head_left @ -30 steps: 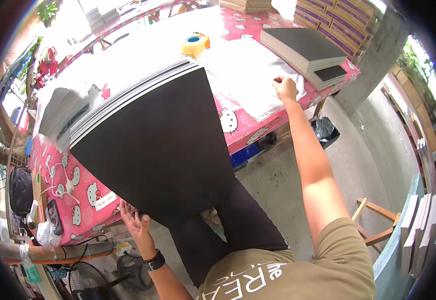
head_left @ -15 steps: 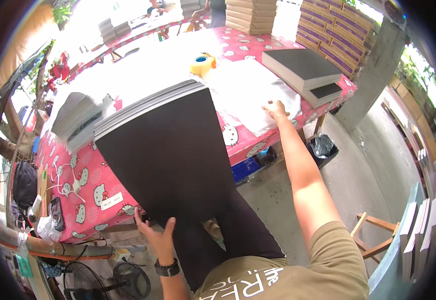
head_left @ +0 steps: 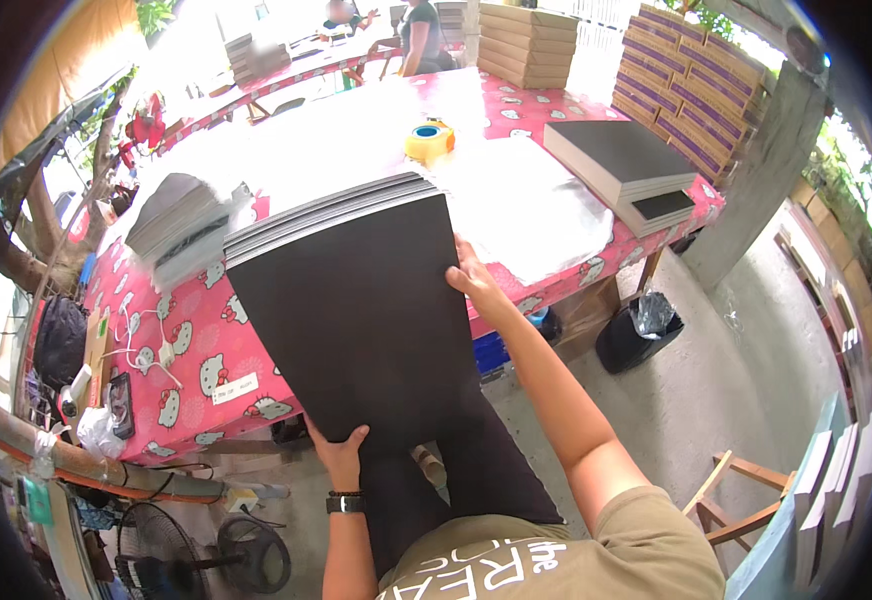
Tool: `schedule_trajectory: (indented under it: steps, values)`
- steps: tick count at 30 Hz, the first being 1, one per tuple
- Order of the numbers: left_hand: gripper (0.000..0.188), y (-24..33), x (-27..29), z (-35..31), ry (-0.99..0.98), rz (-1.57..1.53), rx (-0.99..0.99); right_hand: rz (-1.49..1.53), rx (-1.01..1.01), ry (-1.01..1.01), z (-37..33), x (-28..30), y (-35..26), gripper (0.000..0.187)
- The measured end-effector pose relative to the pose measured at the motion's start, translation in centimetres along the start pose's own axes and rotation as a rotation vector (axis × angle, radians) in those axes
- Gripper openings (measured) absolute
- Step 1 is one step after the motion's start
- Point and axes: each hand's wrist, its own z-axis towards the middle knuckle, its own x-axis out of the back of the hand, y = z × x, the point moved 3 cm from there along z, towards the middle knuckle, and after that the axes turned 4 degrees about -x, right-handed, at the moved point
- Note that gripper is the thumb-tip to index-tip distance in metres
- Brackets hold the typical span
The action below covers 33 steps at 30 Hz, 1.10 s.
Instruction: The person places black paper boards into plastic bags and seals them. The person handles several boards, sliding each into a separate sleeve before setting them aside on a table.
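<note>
Black stack probably sits steady because the half-curled left hand grips its near-left corner and the half-curled right hand its right edge.

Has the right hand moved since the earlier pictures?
Yes: judged against the white plastic sheets, the right hand has moved left and nearer the body, to the right edge of the black-topped stack.

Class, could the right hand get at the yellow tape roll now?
Probably yes: the right hand would first have to leave the edge of the black stack, but the way past it to the yellow tape roll looks free.
</note>
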Motion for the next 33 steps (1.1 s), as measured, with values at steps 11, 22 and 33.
schedule_trajectory:
  steps: [11, 22, 33]
  values:
    - [0.073, 2.8, -0.4, 1.6, -0.135, -0.206, 0.025, 0.391, -0.136, -0.059, -3.8, -2.1, -8.9, 0.047]
    - [0.068, -0.3, -1.8, 0.9, -0.072, -0.139, 0.098, 0.369, -0.158, -0.102, -4.4, 0.4, -6.9, 0.064]
    - [0.063, -3.1, 1.5, 0.2, -0.128, -0.21, 0.171, 0.331, -0.231, -0.031, -2.6, -0.4, -5.4, 0.068]
